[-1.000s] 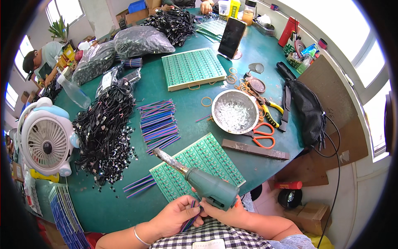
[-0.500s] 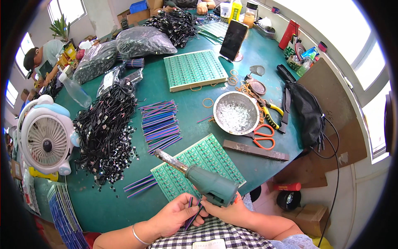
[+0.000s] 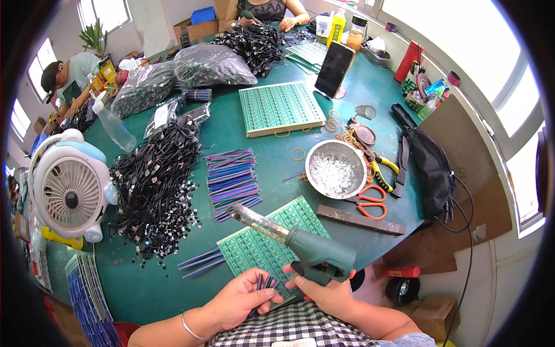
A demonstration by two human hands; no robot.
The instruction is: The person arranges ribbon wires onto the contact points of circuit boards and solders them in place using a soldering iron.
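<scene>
In my closed left hand (image 3: 248, 298) is a small bunch of short coloured wires (image 3: 267, 281), their ends poking up between thumb and fingers over the near edge of a green circuit board panel (image 3: 263, 240). My right hand (image 3: 326, 295) is wrapped round the grip of a green soldering gun (image 3: 324, 251). Its metal barrel points up and left across the panel, with the tip above the table. More wires (image 3: 202, 261) stick out from the panel's left side. Beyond it lies a pile of loose wires (image 3: 232, 182).
Black cables (image 3: 156, 185) and a fan (image 3: 69, 191) stand left. At right are a metal bowl (image 3: 335, 169), orange-handled scissors (image 3: 371, 202), pliers (image 3: 383, 170) and a metal bar (image 3: 359, 220). Behind are stacked panels (image 3: 281, 109) and a phone (image 3: 334, 69). Two people sit farther off.
My right hand has moved right with the soldering gun, away from my left hand. The wires in my left hand now point upward. The whole view has shifted slightly, showing more of the far person.
</scene>
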